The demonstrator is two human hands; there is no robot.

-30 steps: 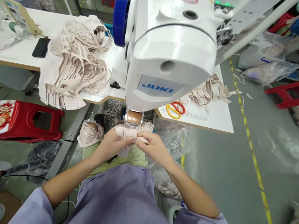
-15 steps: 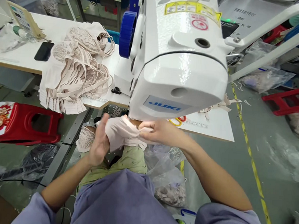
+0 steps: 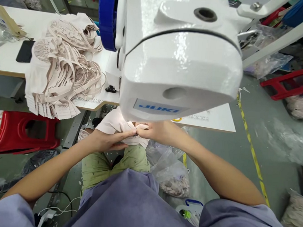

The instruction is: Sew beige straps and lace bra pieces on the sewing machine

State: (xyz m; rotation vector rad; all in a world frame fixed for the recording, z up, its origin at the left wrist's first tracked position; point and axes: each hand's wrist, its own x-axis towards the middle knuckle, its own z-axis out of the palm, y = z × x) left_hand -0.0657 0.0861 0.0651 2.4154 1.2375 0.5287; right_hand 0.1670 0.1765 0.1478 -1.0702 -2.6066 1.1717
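Under the head of a white sewing machine [image 3: 180, 70], both hands work on a pale pink bra [image 3: 111, 121] above my lap. My right hand [image 3: 162, 132] pinches a folded edge of it between thumb and fingers. Coming in from the left, my left hand [image 3: 110, 140] has its fingertips closed on the same edge, almost touching the right fingertips. The machine's needle area is hidden behind its head. Left of the machine, a heap of similar pale pink bras [image 3: 63, 69] with lace and straps lies on the table.
The white table [image 3: 216, 118] has a ruler strip along its front edge. A black phone [image 3: 25, 51] and a small black part [image 3: 111, 89] lie on it. Red stools stand left [image 3: 33, 133] and right [image 3: 294, 80]. Plastic bags of fabric [image 3: 174, 180] sit on the floor.
My left hand, raised and spread beside the cloth before, has come down and right to the edge at my right fingertips. The view has moved closer to the machine head.
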